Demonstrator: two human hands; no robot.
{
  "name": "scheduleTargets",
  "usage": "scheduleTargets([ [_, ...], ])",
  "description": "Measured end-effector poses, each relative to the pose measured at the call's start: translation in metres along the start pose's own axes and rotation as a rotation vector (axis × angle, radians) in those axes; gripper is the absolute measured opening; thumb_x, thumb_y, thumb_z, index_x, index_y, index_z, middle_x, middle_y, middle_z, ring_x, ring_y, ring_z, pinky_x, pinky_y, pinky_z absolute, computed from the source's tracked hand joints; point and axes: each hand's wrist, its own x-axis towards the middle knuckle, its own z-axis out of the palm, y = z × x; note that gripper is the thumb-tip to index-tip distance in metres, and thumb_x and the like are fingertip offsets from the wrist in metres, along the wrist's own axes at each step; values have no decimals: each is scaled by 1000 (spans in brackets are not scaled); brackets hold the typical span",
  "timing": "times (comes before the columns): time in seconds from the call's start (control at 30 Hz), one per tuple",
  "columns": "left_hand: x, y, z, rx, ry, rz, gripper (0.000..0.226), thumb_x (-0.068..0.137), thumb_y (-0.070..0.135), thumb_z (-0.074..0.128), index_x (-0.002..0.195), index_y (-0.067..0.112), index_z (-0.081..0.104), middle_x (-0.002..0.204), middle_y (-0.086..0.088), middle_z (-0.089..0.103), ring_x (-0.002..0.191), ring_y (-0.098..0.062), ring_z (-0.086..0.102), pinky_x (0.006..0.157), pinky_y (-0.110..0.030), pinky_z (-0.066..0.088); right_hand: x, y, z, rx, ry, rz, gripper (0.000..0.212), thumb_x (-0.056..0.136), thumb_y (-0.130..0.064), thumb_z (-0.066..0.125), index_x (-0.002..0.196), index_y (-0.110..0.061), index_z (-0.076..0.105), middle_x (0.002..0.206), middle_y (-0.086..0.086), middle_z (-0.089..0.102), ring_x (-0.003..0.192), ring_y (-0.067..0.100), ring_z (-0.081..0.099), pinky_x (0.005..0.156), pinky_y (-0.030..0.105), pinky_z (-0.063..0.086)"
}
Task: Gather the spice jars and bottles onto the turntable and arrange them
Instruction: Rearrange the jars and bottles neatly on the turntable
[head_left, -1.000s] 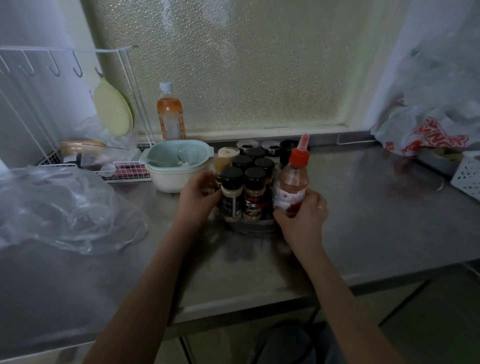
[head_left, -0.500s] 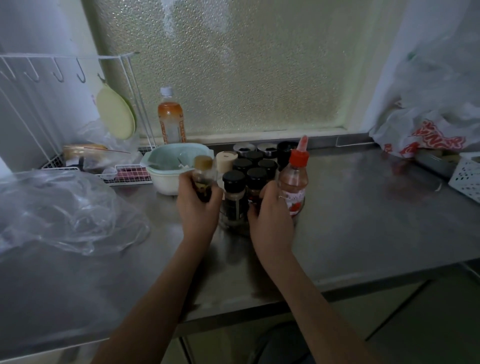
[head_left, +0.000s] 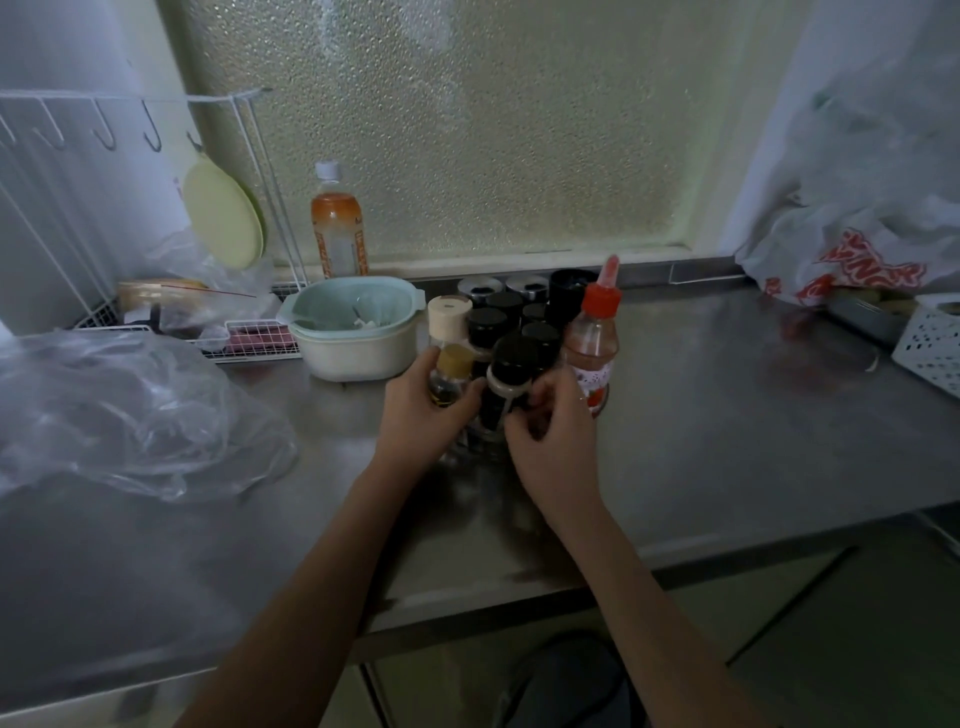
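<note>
Clearly a crowded spot: the jars stand packed together on the steel surface (head_left: 727, 415), near the window.
Left hand: the left hand (head_left: 423, 410) is clamped around a small glass bottle with a brown cap (head_left: 451, 370), which seems lifted a little beside the group.
Right hand: the right hand (head_left: 553, 441) has its fingers curled on a black-lidded jar (head_left: 511, 376) at the front of the group, and the jar looks tilted toward the person.
Turntable: the turntable is almost hidden under the jars and the hands, so I cannot tell where its rim is.
Neighbours: the red-capped sauce bottle (head_left: 592, 348) stands upright, touching the right side of the group; the beige-capped jar (head_left: 449, 322) stands just behind the left hand.
Risk one: I think the tilted jar can knock the black lids (head_left: 511, 317) behind it, because no gap is left between them.
Risk two: the tall sauce bottle may fall if the right wrist pushes it, since it is narrow and stands at the edge.
Risk three: the small bottle could be put down half off the hidden rim and tip over.
Nearby: the pale green bowl (head_left: 358, 332) sits close on the left, so a wide move of the left elbow may hit it.
</note>
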Motion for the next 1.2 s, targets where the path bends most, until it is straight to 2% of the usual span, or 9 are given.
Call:
scheduleTargets([
  [0.1, 0, 0, -1, 32, -8, 0, 18, 77, 5, 69, 89, 16, 61, 77, 5, 67, 68, 6, 61, 62, -8, 45, -1, -4, 2, -46, -86, -7, 30, 81, -19, 69, 93, -18, 43, 82, -7, 51, 72, 5, 51, 61, 13, 41],
  [0.2, -4, 2, 0, 52, 114, 22, 13, 74, 10, 67, 83, 11, 58, 69, 7, 62, 63, 7, 58, 57, -7, 42, 5, -9, 7, -139, -100, -6, 34, 81, -14, 70, 97, -15, 40, 91, 3, 57, 83, 17, 58, 62, 15, 40],
  [0.33, -4, 1, 0, 97, 191, 5, 13, 76, 10, 68, 80, 9, 55, 65, 14, 57, 61, 11, 55, 56, -8, 41, 6, -14, 19, -252, -118, 14, 49, 84, -20, 68, 121, -7, 39, 108, 15, 64, 97, 30, 64, 79, 44, 54],
  [0.4, -3, -1, 0, 111, 156, -23, 13, 76, 8, 69, 79, 8, 56, 64, 14, 57, 60, 12, 54, 55, -7, 40, 6, -16, 24, -322, -92, 32, 55, 86, -22, 65, 129, -6, 34, 112, 17, 64, 99, 33, 64, 80, 49, 54],
  [0.6, -1, -4, 2, 47, 69, -42, 11, 79, 15, 70, 81, 15, 59, 71, 13, 63, 64, 7, 59, 59, -10, 43, 2, -16, 32, -327, 38, 31, 39, 86, -11, 62, 114, -8, 36, 108, 16, 63, 96, 32, 64, 76, 46, 55],
  [0.73, 1, 5, 0, -12, 203, -71, 17, 81, 26, 71, 87, 22, 56, 74, 13, 61, 67, 11, 57, 61, -7, 44, 2, -2, 21, -229, -24, -3, 34, 81, -10, 67, 96, -14, 37, 89, 9, 60, 80, 26, 62, 63, 33, 50],
  [0.93, 14, 2, -2, 53, 306, 80, 42, 76, 45, 63, 94, 11, 48, 92, -10, 51, 88, -27, 50, 75, -34, 43, 9, 13, -8, -116, -101, 3, 31, 82, -14, 65, 91, -16, 36, 66, -7, 43, 58, 7, 45, 51, 16, 34],
  [1.1, 15, 4, 8, -46, 85, 68, 31, 80, 31, 68, 100, 18, 47, 92, 4, 55, 85, -8, 55, 77, -17, 44, 9, 23, -12, -144, -154, -60, 34, 79, -14, 66, 89, -20, 34, 63, -10, 42, 54, 5, 44, 49, 15, 32],
  [1.2, 13, -2, 9, 79, 73, 82, 29, 79, 20, 72, 91, 16, 46, 73, 13, 48, 64, 0, 47, 60, -12, 37, 7, 28, -8, -186, -147, -113, 29, 81, -14, 64, 88, -19, 36, 62, -13, 39, 54, 2, 42, 51, 16, 27],
])
